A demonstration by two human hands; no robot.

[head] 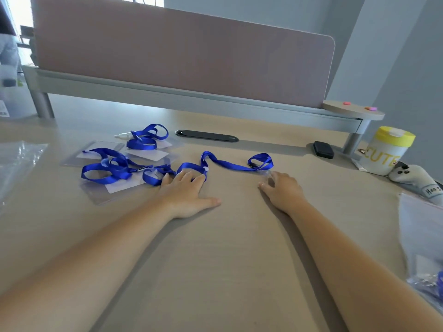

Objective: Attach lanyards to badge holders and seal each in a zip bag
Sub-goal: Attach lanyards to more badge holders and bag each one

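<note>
Several blue lanyards point(115, 167) lie tangled on clear badge holders point(112, 188) at the centre left of the desk. One lanyard point(230, 165) stretches rightwards to a loop with a metal clip point(253, 165). My left hand point(187, 192) lies flat, its fingertips on a fold of that lanyard. My right hand point(282, 188) rests on the desk with its fingers on a clear badge holder point(268, 174) just below the clip. An empty zip bag point(16, 164) lies at the far left. Another zip bag point(424, 245) at the right edge holds a lanyard.
A pink partition point(182, 56) on a grey rail closes off the back of the desk. A black cable slot point(206, 136) and a small black case point(323, 149) sit near it. A white cup with a yellow lid point(386, 149) and a plush toy point(414, 180) stand at the right.
</note>
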